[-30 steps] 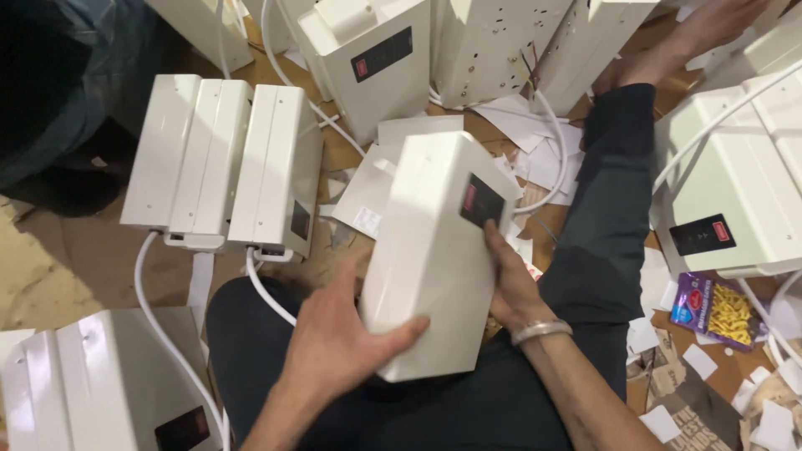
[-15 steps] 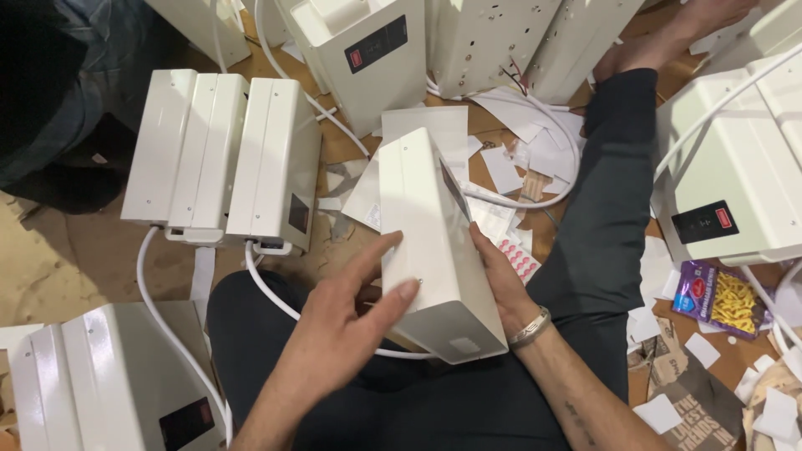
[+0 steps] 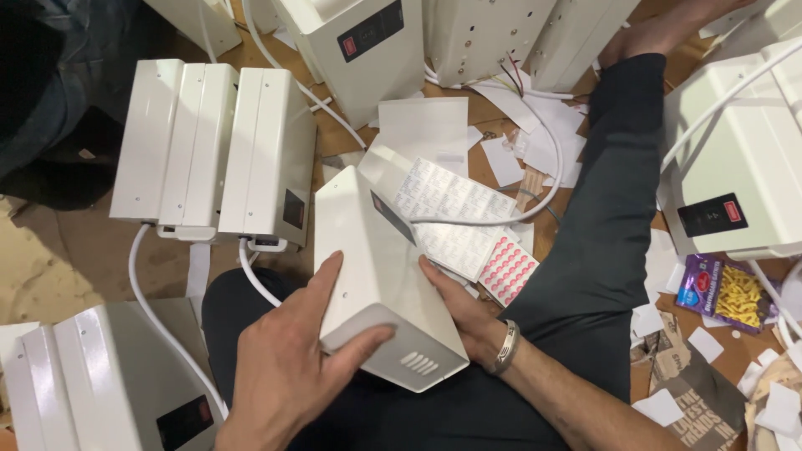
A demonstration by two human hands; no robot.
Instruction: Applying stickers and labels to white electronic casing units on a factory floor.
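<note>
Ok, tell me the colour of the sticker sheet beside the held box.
Red stickers on a white backing, seen in the head view.

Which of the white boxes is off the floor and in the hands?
The white box on the lap, clasped by the left hand and right hand; all others lie untouched around it.

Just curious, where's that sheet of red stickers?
The sheet of red stickers lies on the floor right of centre, beside the white box and the right hand.
</note>
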